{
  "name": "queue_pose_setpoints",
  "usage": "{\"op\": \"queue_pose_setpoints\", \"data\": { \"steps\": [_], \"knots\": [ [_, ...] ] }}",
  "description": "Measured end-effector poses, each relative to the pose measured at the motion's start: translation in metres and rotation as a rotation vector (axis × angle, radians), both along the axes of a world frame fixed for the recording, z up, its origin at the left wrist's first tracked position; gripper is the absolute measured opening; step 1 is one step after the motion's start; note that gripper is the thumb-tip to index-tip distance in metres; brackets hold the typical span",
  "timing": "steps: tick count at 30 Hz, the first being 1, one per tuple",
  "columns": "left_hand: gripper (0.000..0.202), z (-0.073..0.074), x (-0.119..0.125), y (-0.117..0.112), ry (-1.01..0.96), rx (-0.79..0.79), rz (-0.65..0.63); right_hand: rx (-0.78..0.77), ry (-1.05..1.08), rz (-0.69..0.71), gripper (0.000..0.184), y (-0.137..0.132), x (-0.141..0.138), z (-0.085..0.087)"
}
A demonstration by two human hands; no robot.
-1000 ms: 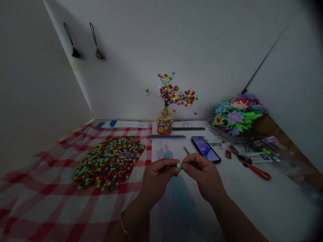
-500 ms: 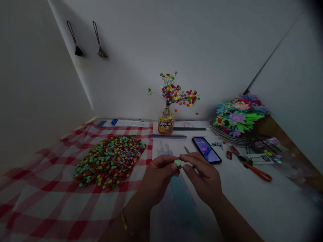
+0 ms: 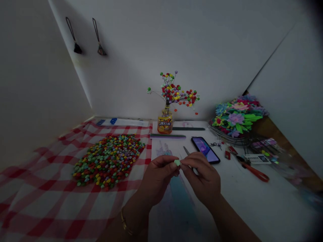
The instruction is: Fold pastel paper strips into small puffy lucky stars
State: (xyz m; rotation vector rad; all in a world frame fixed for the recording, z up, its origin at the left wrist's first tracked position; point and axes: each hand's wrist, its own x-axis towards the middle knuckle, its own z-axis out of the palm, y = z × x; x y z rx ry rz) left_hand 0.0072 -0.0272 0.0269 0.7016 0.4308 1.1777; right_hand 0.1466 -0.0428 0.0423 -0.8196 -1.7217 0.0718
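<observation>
A small pale green folded paper star (image 3: 177, 162) is pinched between the thumb and forefinger of my left hand (image 3: 160, 174). My right hand (image 3: 202, 176) meets it from the right, thumb and forefinger pressed together at the star's edge. A slim grey metal blade (image 3: 186, 150) shows beyond my right hand; I cannot tell whether that hand holds it or it lies on the table. To the left, a broad heap of many-coloured paper stars (image 3: 111, 159) lies on a red and white checked cloth (image 3: 60, 198).
A bottle (image 3: 165, 125) holding thin stems tipped with coloured stars stands at the back. Dark strips (image 3: 168, 136) lie before it. On the right are a phone (image 3: 205, 150), a tool with a red-orange handle (image 3: 256, 172), a card (image 3: 257, 159) and a bundle of fuzzy flowers (image 3: 237, 116).
My right thumb and forefinger, apart before, have closed together at the star's right edge, and the other right fingers have curled in. My left hand keeps its pinch. The view shifts slightly.
</observation>
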Motion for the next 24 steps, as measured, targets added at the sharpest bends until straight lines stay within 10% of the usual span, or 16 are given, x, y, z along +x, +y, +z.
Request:
{"op": "queue_pose_setpoints", "data": {
  "steps": [6,14,24],
  "knots": [
    [0.012,-0.001,-0.0003,0.0004,0.053,0.05,0.026,-0.09,0.028,0.045,0.018,0.0,0.0027,-0.0013],
    [0.013,-0.0014,-0.0023,0.0032,0.164,0.175,0.068,-0.783,0.458,0.31,0.011,0.0008,0.0029,-0.0026],
    [0.014,-0.0054,0.0011,0.0031,0.087,0.186,0.106,-0.807,0.583,0.485,0.002,0.0007,-0.0011,-0.0014]
  ]
}}
